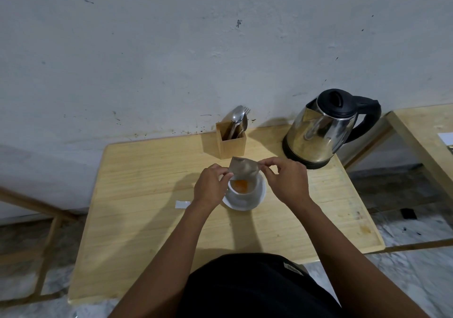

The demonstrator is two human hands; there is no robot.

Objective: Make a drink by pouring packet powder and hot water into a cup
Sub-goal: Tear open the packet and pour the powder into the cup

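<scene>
A white cup (245,196) stands on a white saucer (260,200) in the middle of the wooden table (147,195). Orange powder (241,185) lies inside the cup. A silvery packet (244,167) hangs tilted just above the cup's far rim. My left hand (210,185) pinches the packet's left edge and my right hand (286,179) pinches its right corner. A steel electric kettle (321,131) with a black lid and handle stands at the table's back right, its lid down.
A wooden holder (231,141) with spoons and a fork stands behind the cup. A torn white strip (182,204) lies left of the saucer. A second wooden table (426,131) stands to the right; the wall is close behind.
</scene>
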